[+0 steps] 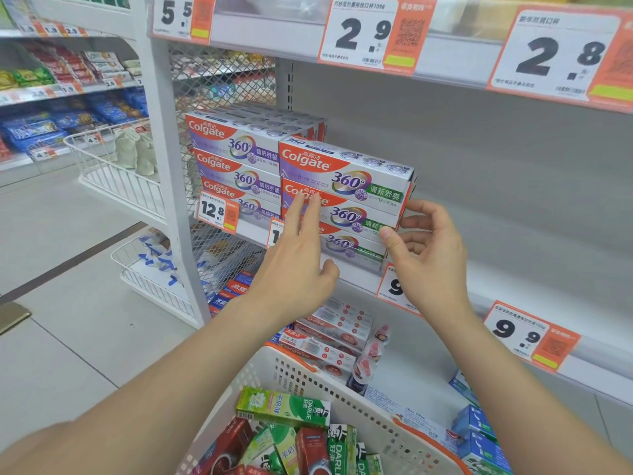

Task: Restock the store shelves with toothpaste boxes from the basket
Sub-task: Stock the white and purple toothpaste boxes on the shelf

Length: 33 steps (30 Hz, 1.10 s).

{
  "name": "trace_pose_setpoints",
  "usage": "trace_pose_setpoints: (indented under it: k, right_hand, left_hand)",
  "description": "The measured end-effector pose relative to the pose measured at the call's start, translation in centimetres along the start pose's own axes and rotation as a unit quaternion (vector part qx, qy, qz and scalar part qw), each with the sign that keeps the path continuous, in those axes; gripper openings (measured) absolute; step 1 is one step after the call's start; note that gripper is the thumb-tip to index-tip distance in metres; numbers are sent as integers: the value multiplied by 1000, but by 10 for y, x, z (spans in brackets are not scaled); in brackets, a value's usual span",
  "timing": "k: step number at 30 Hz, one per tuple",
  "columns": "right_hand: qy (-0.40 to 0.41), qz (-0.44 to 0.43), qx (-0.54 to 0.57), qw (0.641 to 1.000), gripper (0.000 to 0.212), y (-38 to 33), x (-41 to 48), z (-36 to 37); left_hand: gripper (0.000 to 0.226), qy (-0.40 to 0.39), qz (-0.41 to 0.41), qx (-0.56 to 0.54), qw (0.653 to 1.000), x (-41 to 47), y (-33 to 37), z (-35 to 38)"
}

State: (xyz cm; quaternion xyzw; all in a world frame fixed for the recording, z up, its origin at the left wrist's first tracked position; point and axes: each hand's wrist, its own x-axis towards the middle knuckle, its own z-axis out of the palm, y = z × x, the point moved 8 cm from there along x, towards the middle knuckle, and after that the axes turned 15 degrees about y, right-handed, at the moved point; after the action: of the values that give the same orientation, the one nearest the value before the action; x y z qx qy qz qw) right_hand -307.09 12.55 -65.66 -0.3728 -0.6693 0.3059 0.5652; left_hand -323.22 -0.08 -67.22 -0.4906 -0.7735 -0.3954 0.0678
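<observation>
Toothpaste boxes (346, 186) stand stacked three high on the middle shelf (513, 279). Left hand (294, 262) presses straight fingers against the stack front. Right hand (424, 248) brackets the right end with curled fingers; firm grip cannot be determined. Basket (325, 382) holds many more boxes, so restocking appears partway.

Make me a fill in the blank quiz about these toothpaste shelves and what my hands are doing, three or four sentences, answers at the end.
The left hand lays straight fingers on the green-label Colgate stack, which is ___ boxes high.
The right hand grips that stack's ___ end.
The price tag below the purple-label stack reads ___.
The green box in the basket is branded ___.
Answers: three; right; 12.8; Darlie.
</observation>
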Motion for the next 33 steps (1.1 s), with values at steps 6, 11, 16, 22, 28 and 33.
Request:
trace_pose_setpoints:
  k: [6,11,16,22,28,33]
  right_hand:
    - [-5,-10,-101,995,50,8,-4,1]
    - [-5,-5,-108,994,40,6,-2,-1]
    - [0,6,-100,995,35,6,-2,-2]
    - [-1,-40,-156,987,26,0,-7,0]
    - [-13,-107,-228,968,26,-1,-11,7]
    - [-16,-102,-213,972,29,-1,-10,6]
  left_hand:
    - [99,-66,-73,16,995,-4,-21,16]
    - [99,-75,-76,14,994,-1,-28,20]
    - [99,-66,-75,19,995,-1,-32,19]
    - [100,-72,-73,25,994,-1,-33,19]
    - [101,-75,-73,30,994,-1,-34,19]
    - [101,-72,-68,42,994,-1,-34,19]
